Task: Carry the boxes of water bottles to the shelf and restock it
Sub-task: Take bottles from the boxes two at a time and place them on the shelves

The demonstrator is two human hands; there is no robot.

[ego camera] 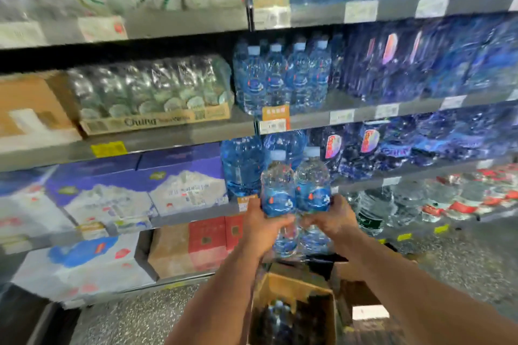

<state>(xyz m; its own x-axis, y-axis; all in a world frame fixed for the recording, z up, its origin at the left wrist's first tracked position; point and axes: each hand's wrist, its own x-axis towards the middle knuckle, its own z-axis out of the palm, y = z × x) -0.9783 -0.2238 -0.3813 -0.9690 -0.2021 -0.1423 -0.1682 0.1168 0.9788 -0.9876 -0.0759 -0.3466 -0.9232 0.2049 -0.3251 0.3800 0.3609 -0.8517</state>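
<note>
1. Two bottles are held upright side by side: the left bottle (278, 187) is wrapped by the left hand (263, 228) around its lower half, and the right bottle (312, 182) is clasped the same way by the right hand (333, 218). Both hands are closed on the bottles, whose sides touch.
2. The pair is held at about 12 o'clock from the open box (294, 314), in front of the shelves and clear of them. More bottles are dimly seen inside the box.
3. Matching bottles (283, 75) stand on a shelf (314, 116) at 12 o'clock above the hands, so that row is judged the likely target.
4. For a clean placement, the pair is best raised straight up, kept vertical, and brought in base first over the shelf lip.
5. The bottles should be set down beside the standing row with labels facing out; the grip is best released only once both bases rest flat.
6. The picture is blurred, so free space on that shelf cannot be judged.
</note>
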